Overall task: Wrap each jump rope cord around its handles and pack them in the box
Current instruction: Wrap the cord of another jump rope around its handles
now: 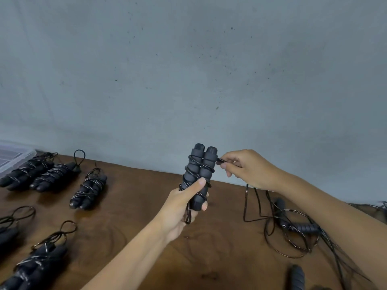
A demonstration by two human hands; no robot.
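While held upright mid-frame above the desk [146, 216], paired handles [200, 174] gripped at lower end by left hand [184, 206], thumb across the front. Cord [199, 167] coiled round both handles in several turns. Right hand [247, 168] just right of handle tops, pinching the cord's free end between thumb and fingertips. Slack trailing down right to loose loops on desk, near an unwrapped rope [297, 229]. Wrapped bundles [89, 188] lying far left and near left. Clear box [14, 158] at far-left edge, touching or just beside nearest bundle; can't tell which.
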